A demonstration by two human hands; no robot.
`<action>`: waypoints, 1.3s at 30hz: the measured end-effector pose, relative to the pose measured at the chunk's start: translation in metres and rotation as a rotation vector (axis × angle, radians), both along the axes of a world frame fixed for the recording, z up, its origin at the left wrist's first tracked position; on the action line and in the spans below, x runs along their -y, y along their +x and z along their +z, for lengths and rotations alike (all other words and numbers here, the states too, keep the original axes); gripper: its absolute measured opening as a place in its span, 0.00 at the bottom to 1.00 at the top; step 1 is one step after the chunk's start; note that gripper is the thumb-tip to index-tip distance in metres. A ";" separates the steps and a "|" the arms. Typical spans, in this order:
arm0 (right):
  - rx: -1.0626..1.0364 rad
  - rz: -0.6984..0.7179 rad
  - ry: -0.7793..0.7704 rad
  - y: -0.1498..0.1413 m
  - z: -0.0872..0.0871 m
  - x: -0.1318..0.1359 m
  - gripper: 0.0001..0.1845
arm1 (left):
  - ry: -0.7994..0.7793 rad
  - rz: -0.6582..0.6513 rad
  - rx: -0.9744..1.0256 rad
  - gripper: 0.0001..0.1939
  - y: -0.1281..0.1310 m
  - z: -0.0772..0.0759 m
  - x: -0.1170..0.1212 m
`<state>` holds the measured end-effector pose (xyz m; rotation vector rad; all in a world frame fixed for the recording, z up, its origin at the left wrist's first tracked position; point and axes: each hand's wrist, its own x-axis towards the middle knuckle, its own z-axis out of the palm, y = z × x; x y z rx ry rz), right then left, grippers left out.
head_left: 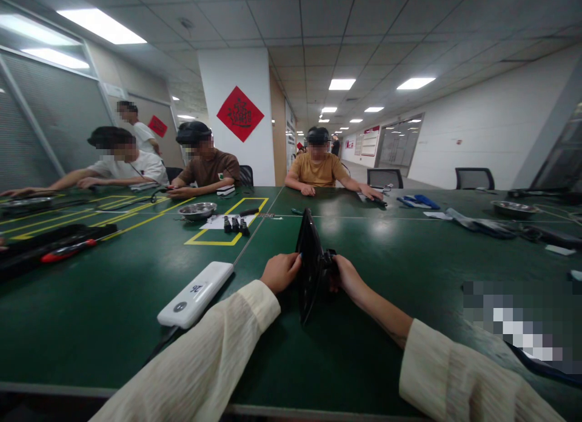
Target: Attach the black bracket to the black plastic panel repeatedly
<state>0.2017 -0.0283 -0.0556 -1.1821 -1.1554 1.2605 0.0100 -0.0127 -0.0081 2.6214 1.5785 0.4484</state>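
A thin black flat device (308, 258) stands on its edge on the green table (364, 343), seen nearly edge-on. My left hand (280, 272) grips its left face with curled fingers. My right hand (346, 275) is closed on a small black part (328, 262) fixed to the device's right face. Both arms wear cream sleeves. What exactly the black part is I cannot make out.
A white power bank (196, 293) with a cable lies left of my left arm. Further off, inside a yellow marked box, are a metal bowl (197, 211), white paper and small black parts (235, 224). Several people sit at the far side. A red-handled tool (68, 250) lies at left.
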 end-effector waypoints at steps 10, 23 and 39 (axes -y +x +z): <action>-0.009 -0.003 0.002 -0.002 0.005 0.003 0.13 | -0.018 0.007 -0.021 0.27 -0.001 0.000 0.000; -0.009 -0.020 0.010 -0.003 0.007 0.005 0.12 | 0.004 0.015 -0.028 0.21 0.000 0.002 0.003; -0.020 -0.009 0.003 -0.004 0.007 0.004 0.13 | 0.027 0.040 0.008 0.20 0.000 0.000 0.002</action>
